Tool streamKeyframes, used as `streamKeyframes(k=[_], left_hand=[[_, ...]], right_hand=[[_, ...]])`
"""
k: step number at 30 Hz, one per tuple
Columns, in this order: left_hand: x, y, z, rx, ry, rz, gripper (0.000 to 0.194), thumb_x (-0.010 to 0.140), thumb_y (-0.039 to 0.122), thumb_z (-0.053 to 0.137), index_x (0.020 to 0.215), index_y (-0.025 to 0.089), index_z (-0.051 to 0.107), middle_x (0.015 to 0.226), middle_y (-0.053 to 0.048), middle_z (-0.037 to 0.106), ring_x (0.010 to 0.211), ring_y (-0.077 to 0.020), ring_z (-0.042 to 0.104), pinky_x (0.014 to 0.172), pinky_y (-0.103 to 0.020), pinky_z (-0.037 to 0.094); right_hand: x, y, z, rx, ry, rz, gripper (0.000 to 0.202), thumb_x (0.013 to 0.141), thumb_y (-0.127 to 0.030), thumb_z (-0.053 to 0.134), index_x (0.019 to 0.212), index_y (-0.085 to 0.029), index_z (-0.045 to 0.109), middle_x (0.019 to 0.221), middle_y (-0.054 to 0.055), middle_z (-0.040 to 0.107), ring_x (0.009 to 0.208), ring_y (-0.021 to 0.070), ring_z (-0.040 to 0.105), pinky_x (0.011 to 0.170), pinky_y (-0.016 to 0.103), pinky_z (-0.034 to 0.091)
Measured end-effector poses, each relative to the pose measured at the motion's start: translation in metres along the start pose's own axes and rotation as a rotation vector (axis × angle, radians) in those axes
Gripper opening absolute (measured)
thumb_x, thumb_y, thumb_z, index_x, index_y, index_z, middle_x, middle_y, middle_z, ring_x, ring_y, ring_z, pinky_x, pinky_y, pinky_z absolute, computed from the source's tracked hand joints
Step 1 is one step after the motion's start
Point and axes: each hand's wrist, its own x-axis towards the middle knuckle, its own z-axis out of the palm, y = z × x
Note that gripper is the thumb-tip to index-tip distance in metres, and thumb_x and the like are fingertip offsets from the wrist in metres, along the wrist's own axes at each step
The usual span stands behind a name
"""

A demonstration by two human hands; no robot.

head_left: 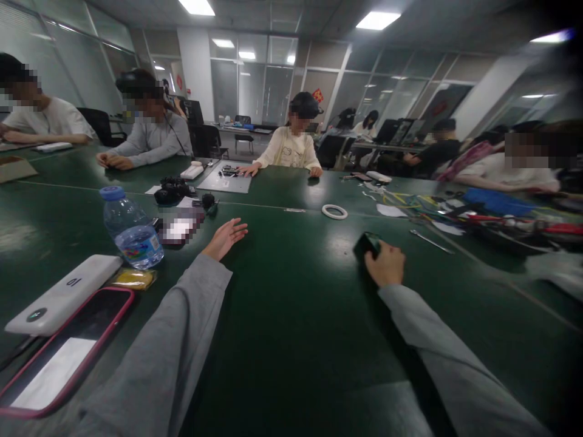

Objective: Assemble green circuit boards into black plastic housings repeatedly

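Observation:
My left hand (225, 238) is held over the green table (291, 340), palm partly turned inward, fingers stretched and apart, with nothing in it. On the right, my right hand (387, 264) is closed around a small dark, boxy object (367, 244); its kind does not show. A white roll of tape (334, 212) lies beyond and between my hands. Left of my left hand are a phone with a lit screen (180, 229) and a clear water bottle (132, 230) with a blue cap. A wrench (432, 241) lies to the right of my right hand.
A white power bank (68, 291), a pink-cased phone (68, 355) and a yellow packet (135, 279) lie at the near left. Cables and tools (496, 221) are heaped at the right. Across the table a person (291, 149) sits by a white board (225, 182); others sit around.

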Motion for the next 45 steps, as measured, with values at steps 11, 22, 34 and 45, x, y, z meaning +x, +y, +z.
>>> streamKeyframes(k=[11,22,34,45], left_hand=[[0.004,-0.004,-0.001,0.084,-0.029,0.06,0.035,0.081,0.031,0.061,0.113,0.016,0.056,0.118,-0.013,0.061,0.099,-0.0178,0.063,0.084,-0.028,0.047],[0.0,-0.007,0.0,0.235,-0.117,0.121,0.055,0.069,0.024,0.074,0.119,0.018,0.054,0.117,-0.01,0.062,0.097,-0.0159,0.062,0.088,-0.03,0.045],[-0.004,-0.007,0.004,0.353,-0.214,0.129,0.06,0.063,0.02,0.077,0.119,0.015,0.056,0.113,-0.011,0.065,0.103,-0.0197,0.06,0.098,-0.04,0.041],[-0.012,-0.001,0.015,0.412,-0.204,0.104,0.055,0.065,0.021,0.074,0.117,0.014,0.057,0.113,-0.011,0.065,0.106,-0.0206,0.058,0.099,-0.04,0.039]], right_hand=[[-0.064,-0.194,0.042,0.281,-0.303,-0.821,0.051,0.089,-0.029,0.052,0.137,-0.029,0.035,0.128,0.008,0.042,0.118,0.025,0.039,0.094,0.043,0.042],[-0.059,-0.188,0.045,0.396,-0.364,-0.795,0.056,0.089,-0.035,0.055,0.138,-0.023,0.03,0.125,0.01,0.045,0.113,0.0265,0.046,0.092,0.047,0.044],[-0.059,-0.185,0.05,0.412,-0.343,-0.766,0.06,0.09,-0.042,0.052,0.139,-0.019,0.027,0.125,0.014,0.044,0.112,0.028,0.047,0.092,0.048,0.045],[-0.06,-0.183,0.054,0.388,-0.341,-0.73,0.061,0.091,-0.044,0.049,0.14,-0.018,0.027,0.127,0.014,0.045,0.118,0.0284,0.045,0.095,0.049,0.044]])
